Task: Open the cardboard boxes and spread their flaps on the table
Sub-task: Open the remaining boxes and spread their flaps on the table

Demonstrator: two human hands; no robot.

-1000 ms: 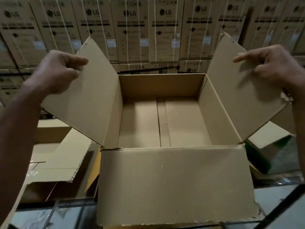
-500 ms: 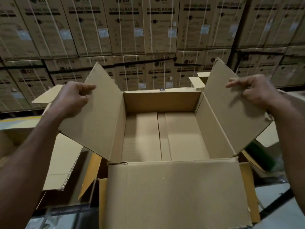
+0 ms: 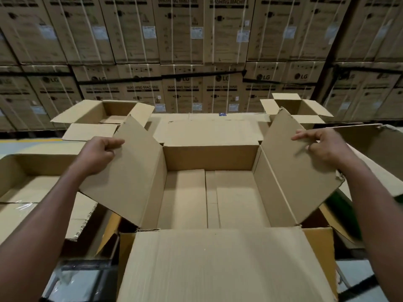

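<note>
The open cardboard box (image 3: 209,199) sat in the middle of the view, directly in front of the person, its inside bare except for the two bottom flaps meeting along a seam. The left hand (image 3: 96,155) gripped the top edge of the left side flap (image 3: 128,175), fingers curled over the edge with the thumb toward the inner face, and held that flap raised and leaning outward. The right hand (image 3: 327,144) pinched the upper edge of the right side flap (image 3: 294,166), the forefinger stretched along the edge and the other fingers curled behind it; this flap also stood up and tilted outward. The near flap (image 3: 220,264) lay folded out toward the person, nearly flat, and the far flap (image 3: 207,129) lay folded away on the far side. To the left, another opened box (image 3: 28,171) stood beside the held one, and two more boxes with spread flaps (image 3: 102,118) (image 3: 296,107) stood farther back on either side. Behind them rose a wall of stacked washing machine cartons (image 3: 185,40) bound with white straps. Whether the box rested on the table could not be told.
</note>
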